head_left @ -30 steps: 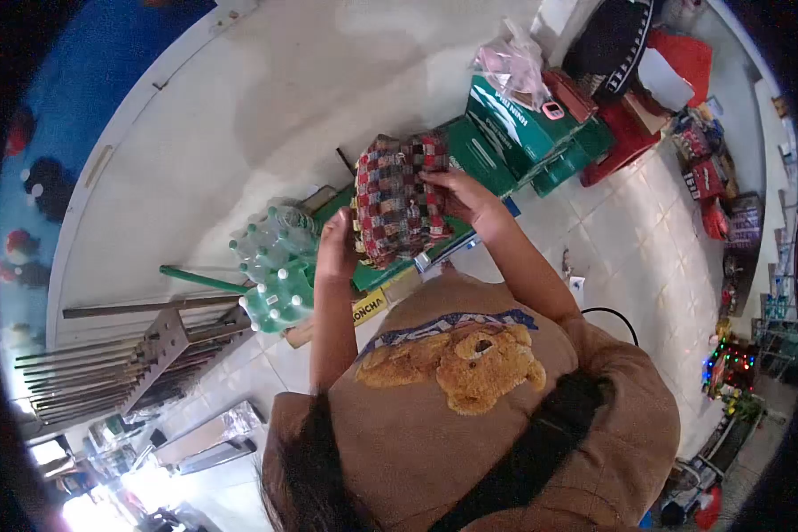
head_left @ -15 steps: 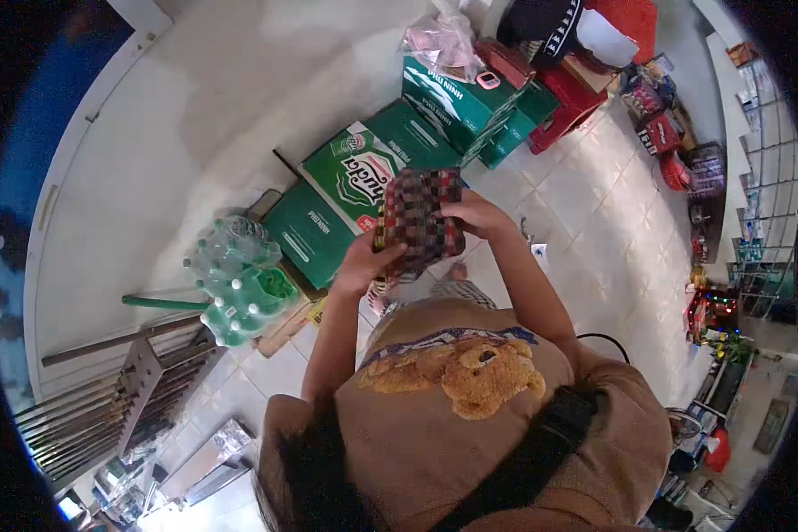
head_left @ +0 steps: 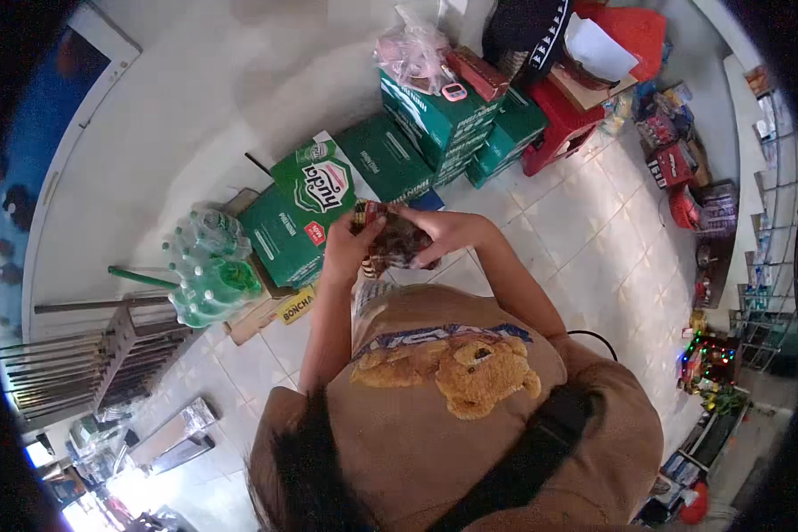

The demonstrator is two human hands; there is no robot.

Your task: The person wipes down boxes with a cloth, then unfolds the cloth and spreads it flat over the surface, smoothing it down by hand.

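A folded cloth (head_left: pixel 399 245) with a dark red, black and pale checked pattern is held in front of my belly, slightly blurred. My left hand (head_left: pixel 346 248) grips its left side, thumb on top near a yellow and black striped edge. Around the right side my right hand (head_left: pixel 448 233) is closed, its fingers curling over the cloth. Just beyond the cloth stand green cartons, the nearest with a green and white Huda sheet (head_left: pixel 315 184) on top.
Shrink-wrapped green bottles (head_left: pixel 211 275) stand to the left, beside a dark wooden rack (head_left: pixel 120 350). Stacked green boxes (head_left: pixel 439 124) hold a plastic bag (head_left: pixel 414 55). A red crate (head_left: pixel 563 133) stands right of them. Tiled floor (head_left: pixel 594 230) stretches along the right.
The cloth has come lower and closer to my body, now more bunched and folded smaller. My right hand has turned further over it. The view has shifted slightly.
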